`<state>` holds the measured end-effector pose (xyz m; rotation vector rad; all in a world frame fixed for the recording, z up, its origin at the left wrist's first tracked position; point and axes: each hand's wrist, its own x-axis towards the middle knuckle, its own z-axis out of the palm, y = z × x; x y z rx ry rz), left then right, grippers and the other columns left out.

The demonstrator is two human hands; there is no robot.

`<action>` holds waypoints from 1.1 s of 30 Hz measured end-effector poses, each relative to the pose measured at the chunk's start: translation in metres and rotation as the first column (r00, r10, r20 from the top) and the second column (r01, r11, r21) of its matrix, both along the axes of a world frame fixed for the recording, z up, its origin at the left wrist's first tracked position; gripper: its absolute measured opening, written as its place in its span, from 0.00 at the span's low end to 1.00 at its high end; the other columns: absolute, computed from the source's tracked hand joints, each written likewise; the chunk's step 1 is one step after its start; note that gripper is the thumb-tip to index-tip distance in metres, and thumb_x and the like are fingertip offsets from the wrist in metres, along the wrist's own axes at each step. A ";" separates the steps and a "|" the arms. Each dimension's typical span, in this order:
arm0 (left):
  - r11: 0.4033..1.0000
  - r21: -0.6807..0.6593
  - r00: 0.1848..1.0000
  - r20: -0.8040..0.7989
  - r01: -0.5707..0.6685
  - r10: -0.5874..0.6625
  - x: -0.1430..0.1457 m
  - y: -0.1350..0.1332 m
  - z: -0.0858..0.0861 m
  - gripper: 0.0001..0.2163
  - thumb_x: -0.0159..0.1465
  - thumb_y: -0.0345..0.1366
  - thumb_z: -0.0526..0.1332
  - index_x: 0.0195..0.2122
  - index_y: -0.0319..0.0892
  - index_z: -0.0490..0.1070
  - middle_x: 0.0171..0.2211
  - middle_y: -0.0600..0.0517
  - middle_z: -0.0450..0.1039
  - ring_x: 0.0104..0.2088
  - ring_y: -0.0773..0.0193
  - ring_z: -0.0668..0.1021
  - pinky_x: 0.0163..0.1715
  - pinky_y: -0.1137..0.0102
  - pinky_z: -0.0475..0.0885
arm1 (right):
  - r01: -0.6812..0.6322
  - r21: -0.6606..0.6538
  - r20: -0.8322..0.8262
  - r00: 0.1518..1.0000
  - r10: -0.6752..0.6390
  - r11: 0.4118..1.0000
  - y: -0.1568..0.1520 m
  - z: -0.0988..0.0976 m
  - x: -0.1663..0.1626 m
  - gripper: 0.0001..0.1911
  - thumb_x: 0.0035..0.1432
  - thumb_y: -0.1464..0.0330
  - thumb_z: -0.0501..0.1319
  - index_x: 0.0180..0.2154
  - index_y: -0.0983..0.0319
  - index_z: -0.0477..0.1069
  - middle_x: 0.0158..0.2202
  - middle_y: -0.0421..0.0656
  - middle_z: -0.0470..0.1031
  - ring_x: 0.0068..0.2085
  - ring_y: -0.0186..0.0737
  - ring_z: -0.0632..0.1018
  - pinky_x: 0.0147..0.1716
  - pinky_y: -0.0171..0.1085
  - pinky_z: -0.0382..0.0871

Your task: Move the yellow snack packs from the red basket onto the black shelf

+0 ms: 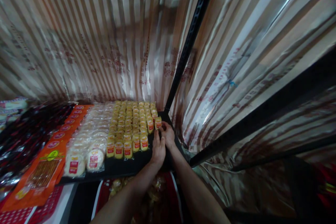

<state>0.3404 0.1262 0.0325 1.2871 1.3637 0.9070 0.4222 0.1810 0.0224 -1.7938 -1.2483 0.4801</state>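
Observation:
Both my hands reach forward to the right end of a black shelf (123, 168). My left hand (158, 148) lies with its fingers stretched toward a small yellow packet with a red label (158, 122). My right hand (168, 133) pinches that same packet at the right end of the rows. Several rows of the same yellow packets (131, 126) fill the shelf to the left of it.
Round white packets (91, 140) lie left of the yellow ones, then orange packets (49, 157) and dark red-black packets (23, 136). A black shelf post (189, 42) rises just behind my hands. Striped shiny curtain (249, 59) hangs behind and to the right.

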 end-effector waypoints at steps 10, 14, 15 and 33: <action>0.999 0.011 0.998 -0.029 -0.048 0.048 -0.001 0.011 -0.020 0.24 0.64 0.35 0.48 0.62 0.37 0.51 0.65 0.45 0.48 0.64 0.62 0.52 0.63 0.66 0.47 | 0.005 -0.012 0.033 0.999 -0.004 1.000 0.004 -0.009 -0.011 0.13 0.52 0.66 0.55 0.40 0.60 0.67 0.38 0.43 0.73 0.39 0.40 0.74 0.40 0.38 0.67; 0.998 0.041 0.998 -0.028 -0.054 0.055 -0.001 0.012 -0.027 0.24 0.64 0.34 0.48 0.61 0.37 0.52 0.64 0.44 0.50 0.64 0.62 0.54 0.63 0.65 0.49 | 0.022 0.038 0.104 0.994 -0.026 0.999 0.001 -0.012 -0.014 0.08 0.52 0.64 0.54 0.33 0.60 0.66 0.34 0.43 0.70 0.36 0.41 0.72 0.37 0.38 0.66; 0.998 0.042 0.998 -0.033 -0.053 0.054 -0.001 0.013 -0.029 0.23 0.64 0.34 0.48 0.61 0.38 0.53 0.64 0.45 0.50 0.64 0.62 0.54 0.63 0.65 0.49 | 0.019 0.042 0.125 0.992 -0.024 0.999 0.001 -0.012 -0.015 0.08 0.52 0.64 0.53 0.32 0.59 0.66 0.34 0.43 0.69 0.36 0.41 0.72 0.37 0.38 0.66; 0.992 0.115 0.984 -0.164 -0.051 0.070 -0.008 -0.025 -0.004 0.22 0.61 0.35 0.49 0.56 0.36 0.61 0.59 0.43 0.61 0.60 0.59 0.63 0.61 0.65 0.54 | -0.021 0.138 0.068 0.998 0.012 0.990 -0.038 -0.010 -0.021 0.16 0.55 0.61 0.49 0.35 0.63 0.70 0.39 0.50 0.69 0.41 0.43 0.71 0.42 0.41 0.68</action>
